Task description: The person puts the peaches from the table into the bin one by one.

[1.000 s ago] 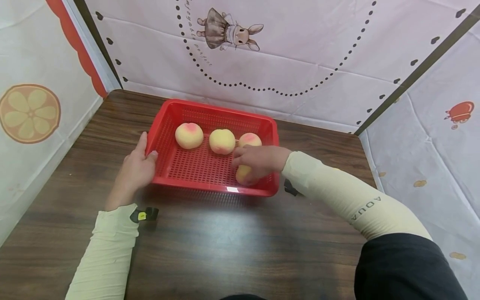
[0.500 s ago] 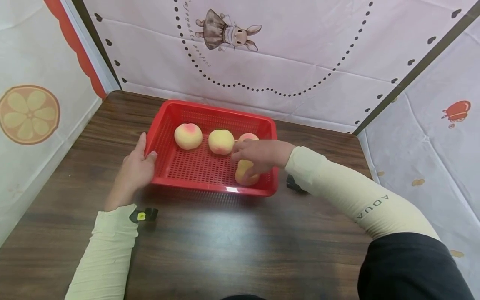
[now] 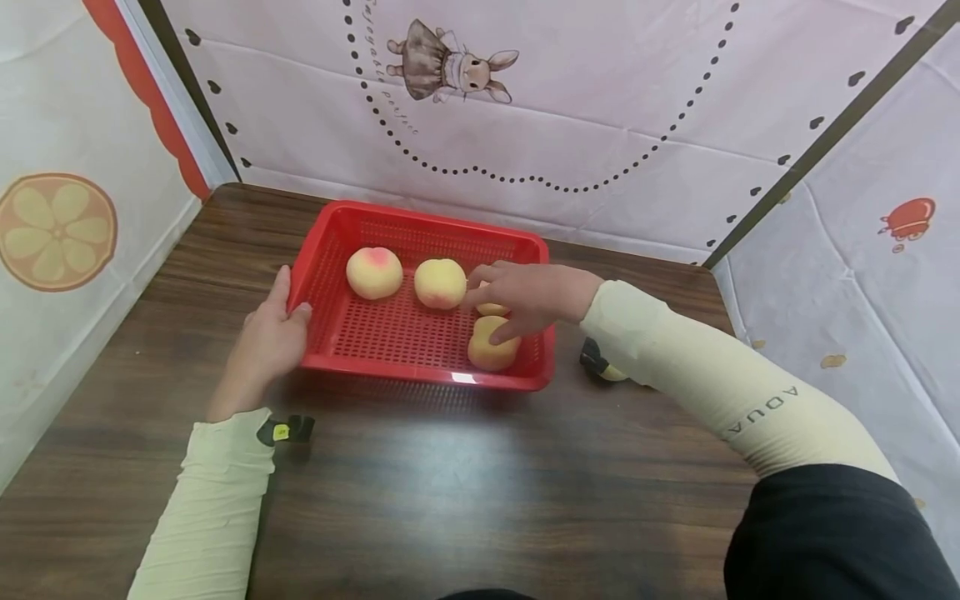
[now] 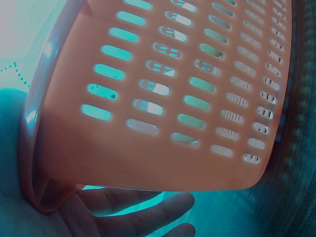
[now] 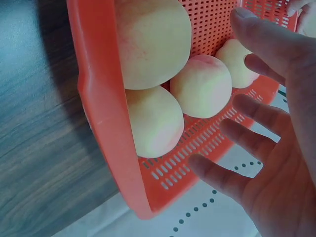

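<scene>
In the head view, several yellow-pink peaches sit in a red perforated plastic basket. One peach lies at the left, another mid-basket, with a front peach and a partly covered back peach at the right end. My left hand holds the basket's left end, thumb over the rim and fingers outside; the left wrist view shows these fingers beyond the slotted wall. My right hand hovers over the right-end peaches, fingers spread and apart from them in the right wrist view.
The basket stands on a dark wooden table, near its back edge. A printed cloth hangs behind, and further cloths flank both sides. Beside the black wrist strap, something yellowish peeks out under the right sleeve.
My right hand has lifted off the front right peach and drawn back and slightly to the right, its fingers opening. That peach is now fully visible. My left hand keeps its place on the basket.
</scene>
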`<state>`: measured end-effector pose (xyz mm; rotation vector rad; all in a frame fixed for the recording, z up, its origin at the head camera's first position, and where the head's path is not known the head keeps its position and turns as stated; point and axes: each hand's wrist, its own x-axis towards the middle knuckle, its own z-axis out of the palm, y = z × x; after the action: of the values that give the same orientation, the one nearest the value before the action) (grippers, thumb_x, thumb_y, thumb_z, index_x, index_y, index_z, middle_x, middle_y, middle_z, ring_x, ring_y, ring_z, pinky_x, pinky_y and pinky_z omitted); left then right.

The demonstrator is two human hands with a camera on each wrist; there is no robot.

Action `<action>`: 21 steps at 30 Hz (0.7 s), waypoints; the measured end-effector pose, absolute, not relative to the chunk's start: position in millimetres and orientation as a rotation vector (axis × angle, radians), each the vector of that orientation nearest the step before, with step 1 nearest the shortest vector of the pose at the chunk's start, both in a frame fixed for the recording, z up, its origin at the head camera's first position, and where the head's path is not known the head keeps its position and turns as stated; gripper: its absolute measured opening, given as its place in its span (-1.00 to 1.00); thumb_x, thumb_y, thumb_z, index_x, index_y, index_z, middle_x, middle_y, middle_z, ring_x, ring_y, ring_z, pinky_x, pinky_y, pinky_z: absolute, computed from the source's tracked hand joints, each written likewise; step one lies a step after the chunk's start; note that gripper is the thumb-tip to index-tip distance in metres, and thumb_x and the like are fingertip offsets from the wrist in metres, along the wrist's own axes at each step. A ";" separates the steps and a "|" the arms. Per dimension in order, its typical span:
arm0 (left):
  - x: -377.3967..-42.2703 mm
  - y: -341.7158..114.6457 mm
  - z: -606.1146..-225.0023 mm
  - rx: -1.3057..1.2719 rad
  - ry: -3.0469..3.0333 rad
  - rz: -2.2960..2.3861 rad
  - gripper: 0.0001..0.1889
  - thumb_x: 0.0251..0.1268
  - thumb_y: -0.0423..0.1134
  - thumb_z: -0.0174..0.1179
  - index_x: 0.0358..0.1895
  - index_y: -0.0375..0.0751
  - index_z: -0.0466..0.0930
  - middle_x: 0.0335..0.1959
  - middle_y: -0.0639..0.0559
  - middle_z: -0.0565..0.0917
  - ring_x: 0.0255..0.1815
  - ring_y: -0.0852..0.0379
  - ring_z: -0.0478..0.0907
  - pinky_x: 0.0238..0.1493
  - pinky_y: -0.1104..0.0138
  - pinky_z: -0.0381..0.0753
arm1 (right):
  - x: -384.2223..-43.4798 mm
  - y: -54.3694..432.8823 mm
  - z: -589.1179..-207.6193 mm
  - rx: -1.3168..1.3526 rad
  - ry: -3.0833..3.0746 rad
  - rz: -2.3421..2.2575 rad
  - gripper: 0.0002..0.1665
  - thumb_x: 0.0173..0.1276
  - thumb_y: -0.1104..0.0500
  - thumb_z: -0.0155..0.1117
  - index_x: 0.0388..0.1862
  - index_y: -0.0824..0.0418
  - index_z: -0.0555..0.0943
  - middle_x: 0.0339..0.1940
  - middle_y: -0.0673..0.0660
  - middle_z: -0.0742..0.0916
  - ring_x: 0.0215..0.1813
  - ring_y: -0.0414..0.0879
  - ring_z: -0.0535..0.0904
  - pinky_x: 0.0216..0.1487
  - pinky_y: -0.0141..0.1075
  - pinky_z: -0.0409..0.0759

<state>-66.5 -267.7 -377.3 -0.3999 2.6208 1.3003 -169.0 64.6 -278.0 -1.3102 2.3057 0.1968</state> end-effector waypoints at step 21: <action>-65.0 -266.6 -378.1 -0.408 2.616 1.296 -0.20 0.70 0.08 -0.27 0.66 0.13 -0.63 0.65 -0.43 0.10 0.26 -0.37 0.50 0.32 -0.35 0.49 | -167.2 112.9 -269.4 -1.322 2.423 0.077 -0.40 0.33 -0.10 0.53 0.32 -0.09 0.64 0.32 0.04 0.59 0.34 -0.07 0.50 0.32 -0.18 0.61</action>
<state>-65.0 -266.6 -378.1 -0.4079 2.6159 1.2960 -167.2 112.9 -269.4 -1.3216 2.4228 0.0765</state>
